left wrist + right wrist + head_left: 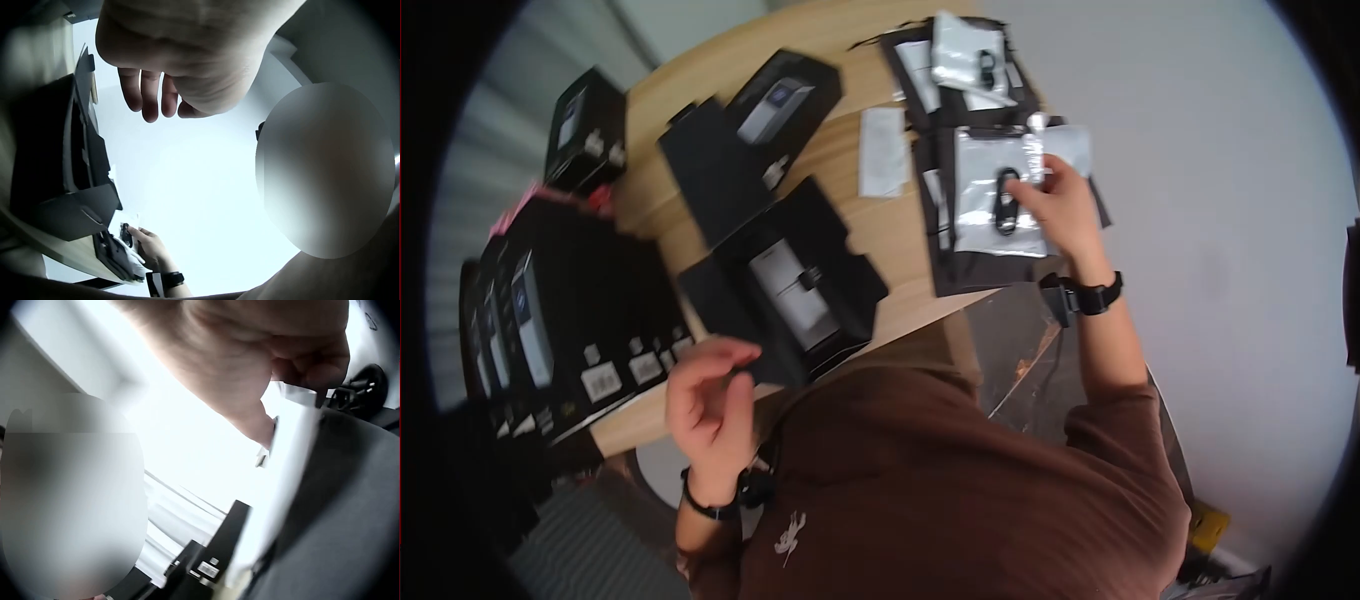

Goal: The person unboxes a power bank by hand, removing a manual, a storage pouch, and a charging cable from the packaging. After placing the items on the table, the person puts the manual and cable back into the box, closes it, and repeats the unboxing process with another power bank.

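Observation:
My right hand (1060, 208) pinches a silvery clear plastic bag (978, 235) by its right side, thumb lying on the coiled black cable (1006, 205) inside. Beneath that bag is a dark pouch (960, 272). In the right wrist view the curled fingers grip the bag's pale edge (278, 481). My left hand (712, 405) hovers at the near corner of an open black box (840, 345), its fingers loosely bent and nothing in them. Inside the box lies a white and grey insert (795, 295). The left wrist view shows those fingers (150, 94) hanging free above the box (44, 150).
A second bag (960, 55) with a small black item lies on another dark pouch at the back. A white packet (883, 150) rests mid-table. Closed black boxes (790, 85) stand behind, and more printed boxes (565, 310) line the left. The wooden table's (905, 275) near edge faces my body.

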